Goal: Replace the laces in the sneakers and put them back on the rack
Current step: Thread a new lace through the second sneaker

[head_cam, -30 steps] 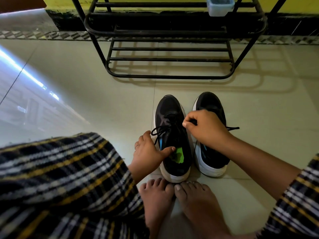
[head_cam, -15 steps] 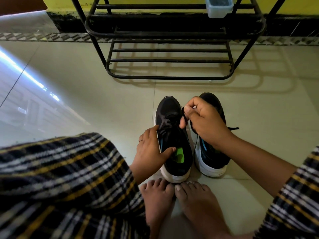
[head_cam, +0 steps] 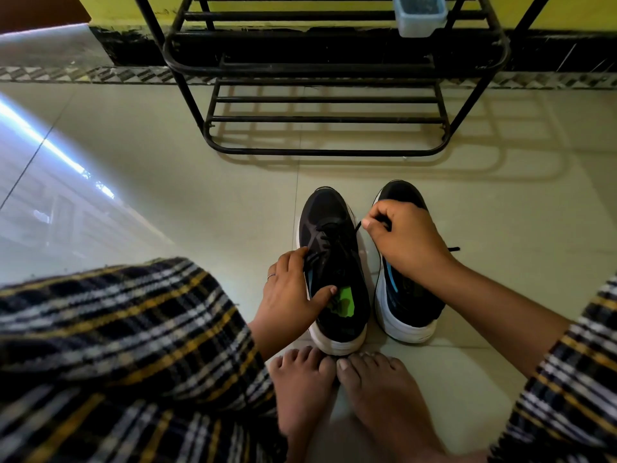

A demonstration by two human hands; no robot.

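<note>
Two black sneakers with white soles stand side by side on the tiled floor, toes pointing away from me. My left hand (head_cam: 290, 289) grips the left sneaker (head_cam: 329, 262) at its collar, thumb inside the opening over the green insole, fingers on the outer side. A black lace (head_cam: 347, 238) runs from that sneaker's eyelets up to my right hand (head_cam: 400, 238), which pinches it above the right sneaker (head_cam: 405, 295). That hand hides much of the right sneaker's top. Another lace end (head_cam: 454, 249) pokes out to the right.
A black metal shoe rack (head_cam: 320, 121) stands against the wall just beyond the sneakers, its lower shelves bare. A small blue-white container (head_cam: 419, 15) sits on an upper shelf. My bare feet (head_cam: 340, 389) touch the sneaker heels. Plaid-clad knees flank both sides.
My right hand has pulled the black lace out to the right, from over the left sneaker to above the right sneaker. My left hand's fingers slid up the left sneaker's side.
</note>
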